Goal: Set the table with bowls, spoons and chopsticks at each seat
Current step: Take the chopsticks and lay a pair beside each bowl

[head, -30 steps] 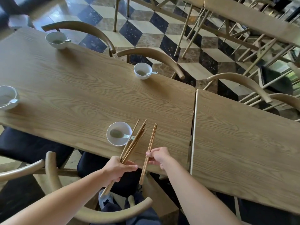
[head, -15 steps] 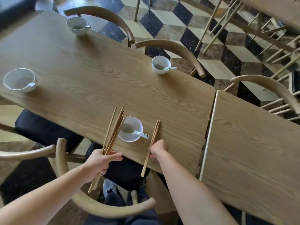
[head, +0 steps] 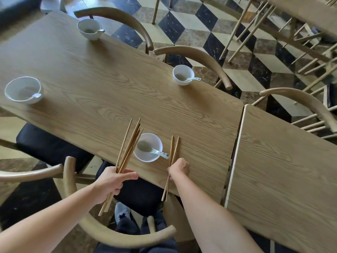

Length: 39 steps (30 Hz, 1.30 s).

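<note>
My left hand [head: 114, 181] grips a bundle of several wooden chopsticks [head: 129, 143], held just left of the near white bowl [head: 148, 149], which has a white spoon [head: 156, 152] in it. To the right of that bowl, my right hand [head: 178, 169] holds a pair of chopsticks [head: 174, 148] lying on the wooden table [head: 102, 99], their back ends sticking out past the near edge. Three more white bowls with spoons stand at the other seats: far right [head: 183, 74], far left [head: 89, 29] and near left [head: 23, 90].
Curved-back wooden chairs with black seats surround the table; one chair back [head: 109, 232] arcs just below my arms. A second wooden table [head: 284, 172] butts against the right end. The floor is checkered tile, and more chairs stand at the far right.
The pair of chopsticks came down onto the table right of the near bowl with my right hand still on it. My left hand shifted its bundle to the bowl's left side.
</note>
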{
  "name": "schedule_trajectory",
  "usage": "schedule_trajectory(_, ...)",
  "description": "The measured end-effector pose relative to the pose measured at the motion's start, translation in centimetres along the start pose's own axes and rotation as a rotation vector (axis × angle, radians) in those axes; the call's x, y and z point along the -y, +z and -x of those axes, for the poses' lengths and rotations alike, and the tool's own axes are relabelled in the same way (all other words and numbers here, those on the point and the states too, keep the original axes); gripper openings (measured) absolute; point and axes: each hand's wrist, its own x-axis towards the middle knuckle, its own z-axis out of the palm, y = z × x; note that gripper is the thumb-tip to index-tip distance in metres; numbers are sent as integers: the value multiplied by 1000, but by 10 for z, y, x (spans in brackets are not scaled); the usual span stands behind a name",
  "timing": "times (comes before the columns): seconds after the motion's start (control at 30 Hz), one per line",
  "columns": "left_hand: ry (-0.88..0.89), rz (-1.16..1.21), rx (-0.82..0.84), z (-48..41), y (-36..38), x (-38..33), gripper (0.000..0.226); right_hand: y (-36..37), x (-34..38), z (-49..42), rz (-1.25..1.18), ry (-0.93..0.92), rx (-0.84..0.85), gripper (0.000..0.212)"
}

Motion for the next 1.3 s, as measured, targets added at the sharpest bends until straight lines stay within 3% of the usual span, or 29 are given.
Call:
schedule_trajectory(0.23, -5, 7, -15, -2, -5, -2, 18, -43, 9, 44, -193, 12, 25, 7)
schedule_trajectory(0.33, -12, 2, -11, -3, -4, 0, 18, -45, 6, 46, -121, 57, -11, 25)
schedule_trajectory(0.43, -13, 1, -7, -4, -2, 1, 19, -46, 7, 51, -35, -47, -15, 5)
schedule_trajectory(0.63, 5, -8, -3, -4, 5, 0, 20, -53, 7, 59, 102, -156, -11, 9)
schedule_trajectory(0.8, 11, -30, -20, -4, 9, 1, 19, -51, 0, 57, -33, -95, 14, 11)
schedule_trajectory(0.93, -3, -2, -31, -5, 13, 3, 21, -52, -2, 59, -233, 64, -4, 16)
schedule_trajectory(1.07, -24, 66, -40, -8, 17, 5, 22, -50, -6, 62, -300, 53, 15, 22)
schedule_trajectory(1.2, -31, 90, -38, -9, 20, 5, 23, -53, 0, 66, -534, 291, -67, 13)
schedule_trajectory(1.3, -31, 83, -39, -8, 20, 6, 23, -54, 8, 71, -624, 341, -56, 15)
